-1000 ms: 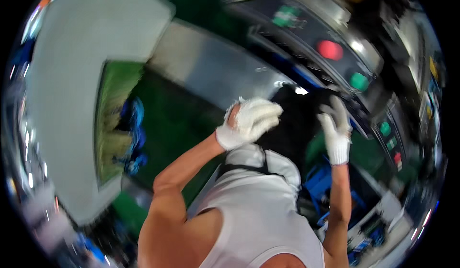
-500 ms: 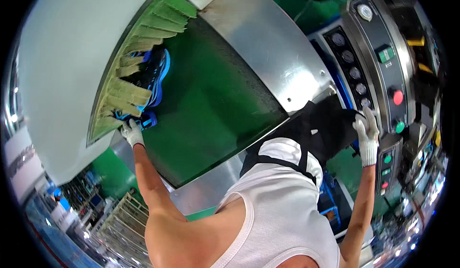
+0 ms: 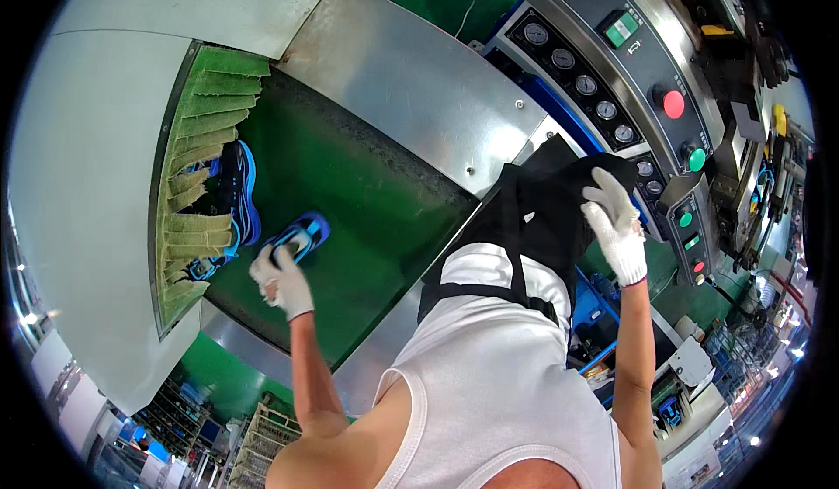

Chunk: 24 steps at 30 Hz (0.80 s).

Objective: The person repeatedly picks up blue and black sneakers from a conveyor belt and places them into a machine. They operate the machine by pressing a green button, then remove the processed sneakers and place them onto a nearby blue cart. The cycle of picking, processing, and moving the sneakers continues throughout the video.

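Observation:
My left hand (image 3: 281,281), in a white knit glove, is closed on a blue and black shoe (image 3: 311,229) over the green conveyor belt (image 3: 367,227). Behind it, more black and blue shoes (image 3: 248,194) lie partly under a curtain of green fabric strips (image 3: 210,100), which hides some of them. My right hand (image 3: 616,231), also gloved, is raised on the right near the control panel. Its fingers are loosely stretched out and it holds nothing.
The pale machine housing (image 3: 96,183) rises at the left. A steel plate (image 3: 402,78) borders the belt's far side. At the right stand round gauges (image 3: 562,58) and a control panel (image 3: 642,74) with a red button (image 3: 671,104) and green button (image 3: 695,159).
My left hand has drawn a shoe out from beside the strip curtain, to the right over the belt. My right hand stays raised near the panel, and the whole view has shifted.

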Tool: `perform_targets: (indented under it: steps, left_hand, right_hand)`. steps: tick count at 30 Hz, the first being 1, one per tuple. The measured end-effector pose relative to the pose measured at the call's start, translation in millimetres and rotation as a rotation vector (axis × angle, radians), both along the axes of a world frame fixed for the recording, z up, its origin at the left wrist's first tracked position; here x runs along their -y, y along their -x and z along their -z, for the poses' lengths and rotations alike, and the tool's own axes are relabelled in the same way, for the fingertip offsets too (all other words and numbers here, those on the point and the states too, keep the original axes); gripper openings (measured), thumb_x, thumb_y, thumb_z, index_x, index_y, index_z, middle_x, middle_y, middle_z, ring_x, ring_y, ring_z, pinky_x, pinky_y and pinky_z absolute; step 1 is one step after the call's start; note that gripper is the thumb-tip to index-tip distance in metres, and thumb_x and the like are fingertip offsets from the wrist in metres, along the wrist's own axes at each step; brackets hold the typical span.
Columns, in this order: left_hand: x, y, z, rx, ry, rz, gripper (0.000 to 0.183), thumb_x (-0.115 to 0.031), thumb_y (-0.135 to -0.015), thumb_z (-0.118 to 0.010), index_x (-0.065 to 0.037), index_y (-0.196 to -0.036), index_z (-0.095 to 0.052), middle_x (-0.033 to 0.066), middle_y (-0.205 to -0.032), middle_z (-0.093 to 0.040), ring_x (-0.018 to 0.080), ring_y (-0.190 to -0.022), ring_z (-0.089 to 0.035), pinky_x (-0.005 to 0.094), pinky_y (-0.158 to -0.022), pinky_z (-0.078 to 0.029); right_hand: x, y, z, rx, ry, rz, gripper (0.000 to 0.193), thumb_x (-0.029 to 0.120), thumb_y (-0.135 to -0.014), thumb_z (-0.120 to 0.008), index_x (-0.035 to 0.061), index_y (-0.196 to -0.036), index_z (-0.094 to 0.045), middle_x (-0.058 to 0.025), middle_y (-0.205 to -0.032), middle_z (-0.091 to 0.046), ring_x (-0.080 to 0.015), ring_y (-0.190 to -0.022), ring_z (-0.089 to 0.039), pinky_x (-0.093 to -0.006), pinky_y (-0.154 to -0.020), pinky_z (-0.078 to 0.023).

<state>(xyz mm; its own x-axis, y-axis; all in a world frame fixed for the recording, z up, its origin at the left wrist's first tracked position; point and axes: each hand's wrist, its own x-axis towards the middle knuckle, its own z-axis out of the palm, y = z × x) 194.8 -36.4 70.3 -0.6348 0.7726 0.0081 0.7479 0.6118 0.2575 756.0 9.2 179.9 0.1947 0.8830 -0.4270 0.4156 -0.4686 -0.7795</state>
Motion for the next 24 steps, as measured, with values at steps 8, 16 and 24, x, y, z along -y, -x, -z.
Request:
perform_targets:
  steps: [8,16,24]
  left_hand:
    - [-29,-31,2,0.077,0.014,0.242,0.040,-0.036,-0.102,-0.064,-0.005,-0.127,-0.064,0.0222,-0.121,-0.062,0.0421,-0.112,-0.063,0.0518,-0.094,-0.051]
    - [-108,-163,-51,0.209,-0.196,0.923,0.020,-0.012,-0.094,-0.070,-0.003,-0.112,-0.069,0.0189,-0.113,-0.066,0.0382,-0.103,-0.067,0.0468,-0.091,-0.054]
    - [-139,-400,-159,0.865,-0.265,1.556,0.016,0.003,-0.090,-0.064,0.000,-0.106,-0.067,0.0152,-0.106,-0.069,0.0294,-0.098,-0.068,0.0401,-0.091,-0.055]
  right_hand:
    - [-17,62,-12,-0.103,-0.122,-0.329,0.067,0.018,-0.092,-0.080,-0.0024,-0.150,-0.053,-0.0235,-0.146,-0.060,-0.0319,-0.126,-0.067,-0.0399,-0.098,-0.061]
    - [-27,96,-7,0.289,-0.586,-0.519,0.067,0.032,-0.089,-0.075,-0.0033,-0.143,-0.058,-0.0289,-0.143,-0.059,-0.0430,-0.134,-0.059,-0.0469,-0.112,-0.048]
    - [16,3,-29,0.523,-0.542,-0.139,0.027,0.027,-0.088,-0.071,0.0049,-0.102,-0.064,-0.0188,-0.097,-0.069,-0.0356,-0.087,-0.072,-0.0451,-0.077,-0.058]
